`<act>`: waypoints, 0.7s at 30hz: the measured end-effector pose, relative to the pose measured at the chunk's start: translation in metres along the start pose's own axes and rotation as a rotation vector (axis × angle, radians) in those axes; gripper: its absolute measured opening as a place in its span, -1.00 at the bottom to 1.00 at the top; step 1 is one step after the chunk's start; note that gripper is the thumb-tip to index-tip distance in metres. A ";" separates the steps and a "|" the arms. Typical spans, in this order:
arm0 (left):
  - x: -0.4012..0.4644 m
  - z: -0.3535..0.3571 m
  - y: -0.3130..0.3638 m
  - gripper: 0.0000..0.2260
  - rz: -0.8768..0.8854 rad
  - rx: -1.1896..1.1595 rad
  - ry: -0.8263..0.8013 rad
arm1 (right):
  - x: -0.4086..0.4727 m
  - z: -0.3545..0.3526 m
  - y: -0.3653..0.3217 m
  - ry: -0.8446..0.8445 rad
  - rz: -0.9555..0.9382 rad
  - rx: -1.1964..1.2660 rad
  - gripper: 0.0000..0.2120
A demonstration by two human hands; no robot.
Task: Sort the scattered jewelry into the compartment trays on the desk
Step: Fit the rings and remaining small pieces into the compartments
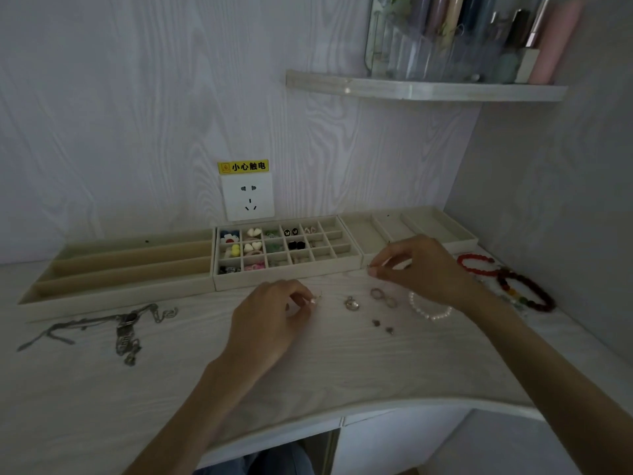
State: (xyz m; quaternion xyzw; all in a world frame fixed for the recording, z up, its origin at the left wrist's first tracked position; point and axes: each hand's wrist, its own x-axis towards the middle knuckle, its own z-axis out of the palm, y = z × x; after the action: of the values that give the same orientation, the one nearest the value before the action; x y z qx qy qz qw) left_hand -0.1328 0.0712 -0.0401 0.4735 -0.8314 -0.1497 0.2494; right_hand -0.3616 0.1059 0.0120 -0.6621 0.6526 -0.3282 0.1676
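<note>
— While both hands hover over the desk point(102, 389), what are they actually holding?

— The left hand point(270, 317) pinches a small pearl-tipped earring point(314, 299) between thumb and fingertip, just in front of the grid tray point(287, 272). The right hand point(421, 265) pinches something tiny near that tray's right corner; too small to tell what.

— How would these pieces handle?

— Very light, hard and slick, I'd judge. A fingertip pinch on the bead suits the earring, since its hook looks thin and bendable.

— And the rest?

— Two rings point(383, 296) and a pendant point(351, 304) lie flat between the hands; take the rings by the rim. The pearl bracelet point(430, 311), partly under the right wrist, and the red bead bracelets point(513, 286) by the desk's right edge look floppy. The chain necklaces point(120, 327) near the left edge would probably tangle; lift them at a clasp.
</note>
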 end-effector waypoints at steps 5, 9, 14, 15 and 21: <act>0.001 0.001 -0.002 -0.93 0.040 -0.017 -0.023 | 0.013 -0.026 0.001 -0.064 0.041 0.051 -0.91; 0.004 0.000 -0.004 -0.91 0.050 -0.012 -0.069 | 0.018 -0.016 0.001 -0.182 0.040 -0.038 -0.96; 0.002 -0.001 -0.010 -0.94 0.041 0.028 -0.097 | 0.022 0.022 -0.005 -0.229 -0.028 -0.092 -0.88; 0.002 -0.001 -0.011 -0.95 0.039 0.028 -0.096 | 0.024 0.029 -0.005 -0.211 -0.040 -0.111 -0.87; -0.003 -0.010 -0.017 -0.86 0.043 0.064 -0.124 | 0.031 0.042 -0.002 -0.261 -0.065 -0.224 -0.86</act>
State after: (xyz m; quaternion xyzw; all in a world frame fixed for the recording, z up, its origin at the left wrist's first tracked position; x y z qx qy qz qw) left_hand -0.1143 0.0650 -0.0409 0.4533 -0.8595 -0.1466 0.1852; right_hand -0.3353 0.0674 -0.0107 -0.7344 0.6361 -0.1698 0.1652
